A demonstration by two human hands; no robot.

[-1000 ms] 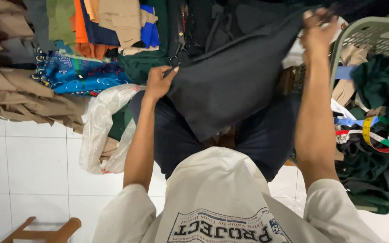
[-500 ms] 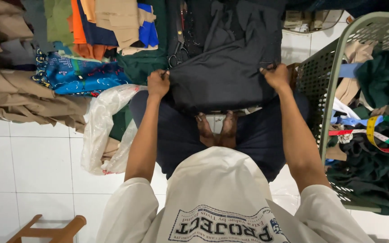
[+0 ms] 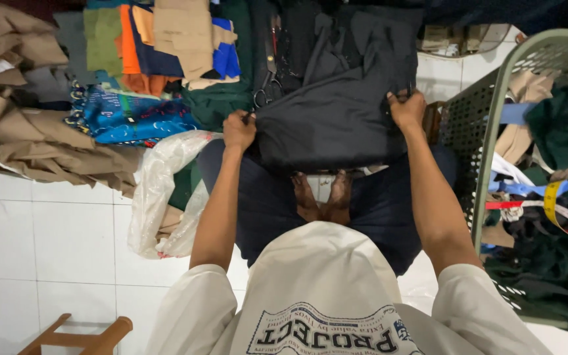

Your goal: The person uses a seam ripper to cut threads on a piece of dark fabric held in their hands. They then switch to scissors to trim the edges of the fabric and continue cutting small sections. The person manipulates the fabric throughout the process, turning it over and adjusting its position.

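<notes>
Dark cloth folded over once, further folds not yet made; left hand and right hand clenched on its side edges (scissors untouched beside).

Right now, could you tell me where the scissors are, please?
In the head view, the scissors lie upper centre on the green cloth, just above the left hand and beside the left edge of the dark fabric.

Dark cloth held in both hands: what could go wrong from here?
The scissors lie close beside the left hand, so the dark cloth could snag or drag them. The right hand works near the green basket, whose rim might catch the cloth's edge.
</notes>
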